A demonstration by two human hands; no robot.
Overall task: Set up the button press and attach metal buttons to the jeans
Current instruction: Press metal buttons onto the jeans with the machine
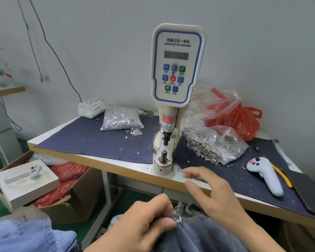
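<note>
Two hands work low in front of the press point(176, 99). The left hand point(144, 222) pinches the jeans point(198, 233), down below the table point(91, 156) edge. The right hand point(207, 190) reaches up with fingers spread, holding nothing. I think a button comes next, from one of two bags: studs point(121, 119) or rings point(213, 142). One remote point(265, 173) lies near.

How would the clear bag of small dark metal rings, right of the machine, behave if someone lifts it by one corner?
The bag of rings would probably sag and feel heavy, since it is thin film packed with metal. Its mouth looks open, with rings already spilled on the denim cloth, so more would likely pour out and scatter.
</note>
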